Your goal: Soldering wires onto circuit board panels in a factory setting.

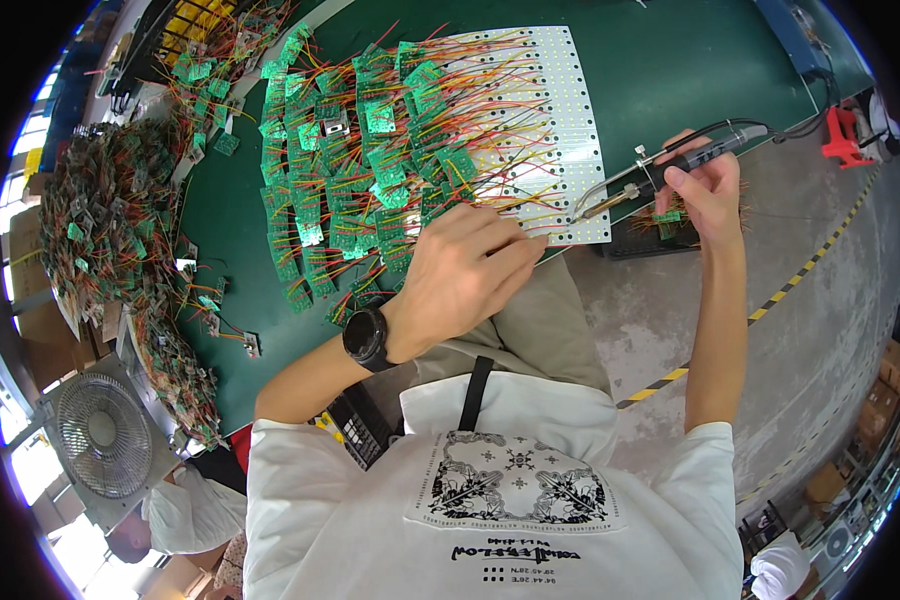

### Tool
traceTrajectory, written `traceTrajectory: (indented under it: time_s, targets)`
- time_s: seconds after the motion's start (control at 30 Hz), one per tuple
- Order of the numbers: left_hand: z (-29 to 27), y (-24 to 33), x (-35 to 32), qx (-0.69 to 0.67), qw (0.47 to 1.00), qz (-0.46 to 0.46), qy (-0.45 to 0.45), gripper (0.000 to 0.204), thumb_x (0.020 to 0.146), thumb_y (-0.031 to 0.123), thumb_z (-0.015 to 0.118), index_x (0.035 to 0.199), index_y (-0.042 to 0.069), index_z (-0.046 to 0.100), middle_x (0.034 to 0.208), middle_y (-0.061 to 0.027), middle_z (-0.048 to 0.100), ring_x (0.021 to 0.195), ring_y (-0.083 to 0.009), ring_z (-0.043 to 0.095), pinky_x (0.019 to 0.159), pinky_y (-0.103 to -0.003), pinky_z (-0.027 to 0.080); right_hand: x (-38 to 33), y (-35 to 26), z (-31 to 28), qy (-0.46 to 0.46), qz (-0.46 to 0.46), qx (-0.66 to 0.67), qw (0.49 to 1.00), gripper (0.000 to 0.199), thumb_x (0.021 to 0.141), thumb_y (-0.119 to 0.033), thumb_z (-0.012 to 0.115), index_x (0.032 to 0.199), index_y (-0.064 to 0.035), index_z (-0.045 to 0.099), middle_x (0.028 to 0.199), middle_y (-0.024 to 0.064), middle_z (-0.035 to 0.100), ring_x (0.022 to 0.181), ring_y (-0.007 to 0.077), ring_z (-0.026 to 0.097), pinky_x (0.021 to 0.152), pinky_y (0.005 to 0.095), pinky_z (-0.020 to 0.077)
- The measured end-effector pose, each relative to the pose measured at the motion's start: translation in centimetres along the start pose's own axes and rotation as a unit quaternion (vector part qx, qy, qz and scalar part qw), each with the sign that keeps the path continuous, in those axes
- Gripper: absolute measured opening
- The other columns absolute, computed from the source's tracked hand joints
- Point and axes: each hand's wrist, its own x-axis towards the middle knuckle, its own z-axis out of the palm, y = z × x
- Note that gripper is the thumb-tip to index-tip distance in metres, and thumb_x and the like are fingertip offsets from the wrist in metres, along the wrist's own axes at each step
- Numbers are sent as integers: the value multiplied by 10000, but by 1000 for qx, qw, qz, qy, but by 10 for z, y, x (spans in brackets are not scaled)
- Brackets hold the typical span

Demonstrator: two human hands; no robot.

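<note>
Right hand (713,193) closed round iron (690,158), tip at panel (576,130) — left hand (468,268) half-curled near wires (475,130), grip unclear.

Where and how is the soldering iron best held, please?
Probably by the black handle of the soldering iron, coming from the right: it is thicker than the metal tip and slants up rightward, while the tip points lower-left at the white LED board. The thin curved tube is best avoided.
</note>
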Motion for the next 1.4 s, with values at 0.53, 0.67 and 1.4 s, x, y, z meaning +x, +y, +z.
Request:
traceTrajectory:
  time_s: [0.53,0.67,1.4]
  targets:
    - [0,-1,-8,53,999,-11,-1,207,628,81,741,832,94,710,689,4,583,586,-170,555,506,-310,423,-2,-3,0,-41,20,-16,999,173,790,41,637,937,96,567,913,164,615,565,212,628,504,290,533]
    - [1,0,-6,56,998,-13,9,178,640,77,740,813,89,703,679,-1,582,577,-172,556,500,-304,425,-4,-3,0,-45,23,-19,999,170,790,49,635,939,93,568,928,169,614,584,219,634,512,297,536]
    - [3,-1,-9,64,998,-12,20,180,641,59,731,818,76,702,673,-6,588,570,-173,562,499,-302,429,-4,-1,0,-51,20,-35,998,154,795,51,633,935,91,582,941,174,615,605,223,646,523,295,542]
